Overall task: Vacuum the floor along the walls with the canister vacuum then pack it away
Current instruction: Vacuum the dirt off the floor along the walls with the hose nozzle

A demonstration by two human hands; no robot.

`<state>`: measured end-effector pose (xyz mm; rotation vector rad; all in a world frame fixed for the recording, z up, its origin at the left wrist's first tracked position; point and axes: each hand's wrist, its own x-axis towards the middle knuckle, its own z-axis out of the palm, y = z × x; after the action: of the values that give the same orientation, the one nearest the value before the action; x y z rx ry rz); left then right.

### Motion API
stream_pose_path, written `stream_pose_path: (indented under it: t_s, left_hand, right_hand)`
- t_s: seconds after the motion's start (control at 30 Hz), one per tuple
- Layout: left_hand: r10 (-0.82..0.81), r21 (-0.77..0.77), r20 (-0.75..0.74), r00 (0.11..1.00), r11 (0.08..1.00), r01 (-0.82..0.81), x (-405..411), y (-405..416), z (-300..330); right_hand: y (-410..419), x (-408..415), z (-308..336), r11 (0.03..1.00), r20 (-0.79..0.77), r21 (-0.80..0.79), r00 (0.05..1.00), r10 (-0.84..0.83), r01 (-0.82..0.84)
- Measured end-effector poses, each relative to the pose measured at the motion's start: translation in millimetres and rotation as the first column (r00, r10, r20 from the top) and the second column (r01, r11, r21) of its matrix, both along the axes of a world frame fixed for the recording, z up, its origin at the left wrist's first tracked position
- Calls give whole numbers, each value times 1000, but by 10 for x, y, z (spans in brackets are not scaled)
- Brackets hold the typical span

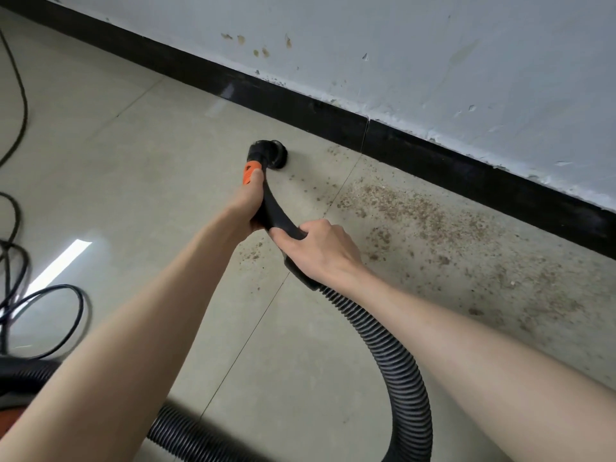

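We grip the curved handle [276,211] mid-frame, left hand [248,203] and right hand [316,248] both wrapped round it, nozzle [271,156] on the floor beside the debris [416,221] (right of centre). Dragging could snag the hose [393,355] or scatter grit.

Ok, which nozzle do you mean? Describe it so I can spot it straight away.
Find the black baseboard under the wall. On the floor tile just in front of it sits the small round black nozzle. It caps the curved handle held by the left hand, just past the orange band.
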<state>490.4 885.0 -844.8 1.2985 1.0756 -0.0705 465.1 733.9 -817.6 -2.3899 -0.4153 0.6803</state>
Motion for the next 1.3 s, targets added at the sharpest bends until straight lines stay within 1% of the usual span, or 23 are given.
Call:
stream_pose_path:
  t_s: [0.07, 0.17, 0.3, 0.43, 0.6, 0.7, 0.77, 0.83, 0.9, 1.0, 1.1, 1.23, 1.3]
  left_hand:
    - [51, -19, -5, 999, 999, -51, -128, 77, -9]
    - [68, -59, -21, 997, 996, -70, -262, 122, -5]
    - [35, -83, -31, 999, 996, -37, -311, -48, 13]
    - [-24, -99, -30, 999, 995, 21, -303, -273, -3]
    - [-66, -91, -16, 998, 994, 64, -255, -305, 22]
    - [-28, -90, -11, 1000, 996, 26, -226, -195, 35]
    - [-16, -58, -20, 1000, 998, 15, -205, -117, 52]
    - [-43, -14, -50, 998, 999, 43, -163, -64, 98]
    - [-86, 11, -78, 993, 996, 87, -85, -57, 177]
    - [-151, -9, -96, 984, 989, 150, 13, -150, 230]
    - [-205, -25, -74, 976, 979, 204, 39, -305, 179]
    - [-161, -54, 0, 987, 986, 161, 1, -349, 97]
    - [-111, -51, 5, 994, 993, 111, -98, -291, 57]
  right_hand:
    - [64, -57, 19, 999, -7, -13, 999, 51, -51]
    - [67, -135, 66, 995, -15, -26, 995, 95, -95]
    - [-135, -204, 123, 996, -12, -36, 996, 83, -84]
    - [-311, -316, 124, 994, 52, -99, 998, 41, -35]
    - [-354, -272, 147, 998, 20, -67, 1000, 22, -21]
    - [-249, -184, 118, 999, -7, -41, 999, 31, -31]
    - [-159, -149, 75, 998, -25, -29, 998, 53, -54]
    - [-69, -133, 28, 999, -42, -20, 998, 45, -46]
    - [-3, -119, 6, 1000, -16, -24, 1000, -14, 14]
    - [-14, -123, 19, 994, 81, -82, 994, -69, 76]
    - [-152, -126, 14, 991, 93, -111, 993, -67, 77]
    - [-327, -92, 43, 999, -9, -10, 999, -42, 42]
    - [-345, -124, 59, 1000, -18, 15, 1000, 2, -1]
